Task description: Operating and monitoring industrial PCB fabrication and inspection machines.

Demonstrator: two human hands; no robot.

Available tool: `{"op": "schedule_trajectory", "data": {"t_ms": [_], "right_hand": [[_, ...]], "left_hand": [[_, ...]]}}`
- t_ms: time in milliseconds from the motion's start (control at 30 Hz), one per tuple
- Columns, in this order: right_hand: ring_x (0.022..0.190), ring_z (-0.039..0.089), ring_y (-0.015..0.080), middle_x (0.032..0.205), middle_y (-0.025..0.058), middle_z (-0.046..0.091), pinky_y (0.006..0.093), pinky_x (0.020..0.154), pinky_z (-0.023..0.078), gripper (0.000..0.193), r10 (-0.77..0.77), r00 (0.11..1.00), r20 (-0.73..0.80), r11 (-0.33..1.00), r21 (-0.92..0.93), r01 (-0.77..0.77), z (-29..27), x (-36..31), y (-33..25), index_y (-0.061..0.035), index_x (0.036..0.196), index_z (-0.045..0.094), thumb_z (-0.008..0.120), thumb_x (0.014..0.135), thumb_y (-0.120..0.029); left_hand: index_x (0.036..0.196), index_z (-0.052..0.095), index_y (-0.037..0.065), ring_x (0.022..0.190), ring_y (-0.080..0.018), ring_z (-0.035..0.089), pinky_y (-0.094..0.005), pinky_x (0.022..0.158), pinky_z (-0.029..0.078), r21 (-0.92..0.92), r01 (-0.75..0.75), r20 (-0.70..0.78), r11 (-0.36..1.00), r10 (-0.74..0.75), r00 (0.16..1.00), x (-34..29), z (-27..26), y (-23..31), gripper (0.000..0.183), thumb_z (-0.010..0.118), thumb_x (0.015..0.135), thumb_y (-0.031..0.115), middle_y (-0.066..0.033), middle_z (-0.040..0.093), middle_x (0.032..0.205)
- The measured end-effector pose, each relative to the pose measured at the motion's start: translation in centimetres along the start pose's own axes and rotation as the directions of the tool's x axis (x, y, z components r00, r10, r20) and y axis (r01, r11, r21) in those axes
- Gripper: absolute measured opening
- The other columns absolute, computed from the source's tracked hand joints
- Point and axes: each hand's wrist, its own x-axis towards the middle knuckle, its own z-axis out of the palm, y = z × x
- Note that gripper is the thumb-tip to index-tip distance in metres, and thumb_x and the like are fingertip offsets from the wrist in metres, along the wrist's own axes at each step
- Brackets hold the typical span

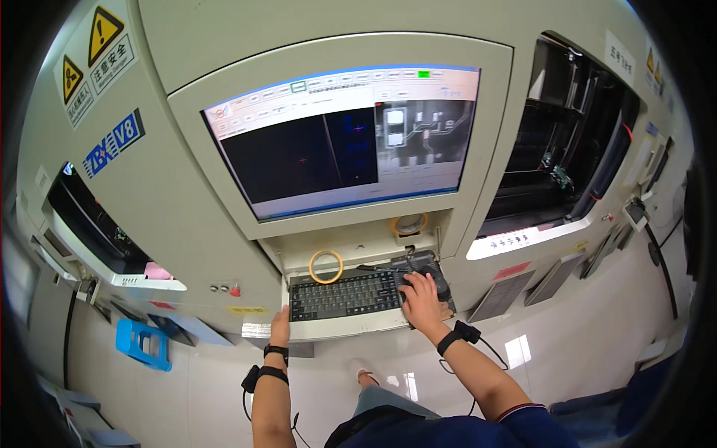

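Keying seemed underway: right hand (423, 302) spread, left hand (279, 326) at tray's (351, 326) left edge, grip unclear; next input likely needed fingertip pressure.

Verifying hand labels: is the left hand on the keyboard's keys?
No, the left hand is at the left edge of the pull-out tray, beside the keyboard.

A navy top (463, 433), its sleeve (521, 410) edged in red and white — grey-green trousers (388, 402) — while black wrist straps (449, 342), left and right, carry small black boxes (468, 331) with thin cables (493, 351).
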Motion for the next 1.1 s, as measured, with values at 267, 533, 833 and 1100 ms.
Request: {"op": "schedule_trajectory", "data": {"t_ms": [267,533,833,1100], "right_hand": [[0.125,0.039,0.0285,0.121,0.0094,0.051,0.0494,0.110,0.022,0.027,-0.061,0.997,0.044,0.991,0.123,0.055,0.5,-0.2,-0.9,-0.0092,0.097,0.059,0.057,0.071,-0.005],[0.125,0.040,0.0275,0.121,0.0094,0.052,0.0500,0.109,0.022,0.022,-0.197,0.971,0.134,0.977,0.112,0.183,0.1,-0.3,-1.1,-0.0134,0.093,0.064,0.057,0.073,-0.014],[0.127,0.037,0.0243,0.125,0.0079,0.049,0.0462,0.111,0.020,0.031,-0.222,0.952,0.208,0.975,0.021,0.223,-0.5,-0.6,-1.4,-0.0111,0.109,0.060,0.056,0.081,-0.025],[0.127,0.037,0.0238,0.125,0.0076,0.049,0.0460,0.111,0.019,0.033,-0.225,0.955,0.194,0.974,0.037,0.222,-0.3,-0.9,-1.4,-0.0108,0.110,0.058,0.056,0.082,-0.028]], "left_hand": [[0.117,0.052,-0.014,0.099,-0.0265,0.060,-0.0311,0.087,0.045,-0.246,0.224,0.109,0.943,-0.203,0.973,-0.2,0.0,1.0,0.065,0.070,0.078,0.034,-0.0209,0.062,0.109],[0.118,0.053,-0.011,0.100,-0.0276,0.059,-0.0345,0.089,0.044,-0.053,0.146,0.081,0.988,-0.141,0.987,-1.4,-0.6,2.3,0.064,0.068,0.081,0.039,-0.0190,0.061,0.113],[0.120,0.053,-0.010,0.097,-0.0294,0.059,-0.0357,0.083,0.047,-0.220,0.215,0.100,0.951,-0.197,0.975,1.3,0.1,-1.8,0.067,0.071,0.078,0.039,-0.0200,0.061,0.111],[0.117,0.053,-0.012,0.093,-0.0289,0.060,-0.0364,0.078,0.048,-0.290,0.282,0.073,0.915,-0.273,0.959,1.9,0.4,-2.5,0.062,0.073,0.078,0.032,-0.0195,0.060,0.109]]}}
